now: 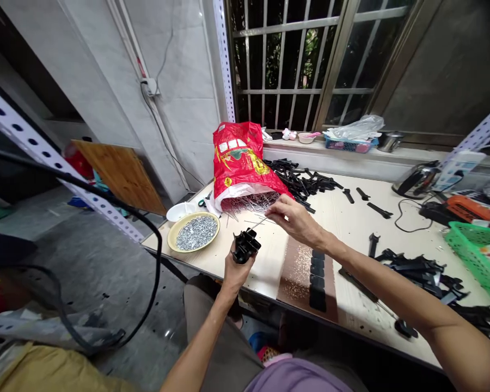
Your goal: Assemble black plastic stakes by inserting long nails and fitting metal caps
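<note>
My left hand [237, 270] is wrapped round a bundle of black plastic parts [246, 246], held upright at the table's front edge. Above and right of it, my right hand [291, 216] pinches a thin metal rod [258, 224], whose lower end reaches the top of the black parts. Behind my hands a red bag [245, 158] lies with its mouth toward me, and many thin metal rods [249, 202] stick out of it. To the left stands a yellowish bowl [172, 243] of small silvery metal pieces [196, 232].
Black parts lie heaped behind the bag [306, 182] and at the right [424, 277]. A brown mat [289, 283] carries a row of black pieces. A green basket [457, 239], a kettle [416, 179] and an orange tool [469, 208] stand right. A black cable [157, 261] hangs left.
</note>
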`<state>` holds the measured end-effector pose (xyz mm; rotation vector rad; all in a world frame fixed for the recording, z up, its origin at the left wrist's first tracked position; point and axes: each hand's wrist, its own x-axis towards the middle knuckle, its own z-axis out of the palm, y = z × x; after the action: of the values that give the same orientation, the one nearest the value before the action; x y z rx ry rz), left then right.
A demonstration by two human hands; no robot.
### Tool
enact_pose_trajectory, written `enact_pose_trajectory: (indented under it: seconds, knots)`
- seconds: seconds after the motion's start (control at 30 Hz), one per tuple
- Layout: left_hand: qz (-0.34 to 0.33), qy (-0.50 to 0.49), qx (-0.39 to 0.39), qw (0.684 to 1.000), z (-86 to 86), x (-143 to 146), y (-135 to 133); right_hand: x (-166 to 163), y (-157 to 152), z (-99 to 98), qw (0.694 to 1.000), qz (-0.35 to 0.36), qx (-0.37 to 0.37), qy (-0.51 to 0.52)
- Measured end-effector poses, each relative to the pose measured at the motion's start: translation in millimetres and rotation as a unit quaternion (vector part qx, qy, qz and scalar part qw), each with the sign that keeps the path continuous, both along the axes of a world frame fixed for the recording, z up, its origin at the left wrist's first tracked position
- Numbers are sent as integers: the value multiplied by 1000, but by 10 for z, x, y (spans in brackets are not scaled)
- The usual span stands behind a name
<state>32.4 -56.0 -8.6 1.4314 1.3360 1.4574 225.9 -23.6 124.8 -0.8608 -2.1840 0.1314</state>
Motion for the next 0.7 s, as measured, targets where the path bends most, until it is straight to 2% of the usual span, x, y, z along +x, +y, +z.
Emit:
enact_pose_trajectory:
  seconds: [0.1, 0.17, 0.23, 0.3, 0.33, 0.4, 0.47, 0.6, 0.7]
  knots:
    - [-15, 18, 10, 1000, 31, 29, -35, -18, -90, 103, 996, 3, 0, -92]
    - [-31, 27, 11, 999, 76, 51, -66, -14, -130, 146, 991, 32, -23, -130]
    - [-36, 14, 1, 999, 140, 86, -115, 4, -110, 152, 987, 91, -73, -111]
    - [-24, -18, -19, 999, 218, 124, -190, 23, 5, 83, 985, 112, -125, -50]
    - [-14, -34, -32, 999, 260, 140, -238, 25, 99, 12, 985, 90, -142, -26]
    - [-2, -51, -68, 996, 336, 158, -338, -7, 336, -202, 985, -14, -165, -39]
    - [1, -58, -96, 994, 389, 155, -415, -100, 588, -474, 965, -122, -193, -127]
    - [27, -84, -117, 989, 410, 106, -399, -424, 945, -974, 940, -171, -224, -192]
    - [36, -126, -118, 984, 379, 23, -278, -626, 1060, -1191, 936, -180, -225, -203]
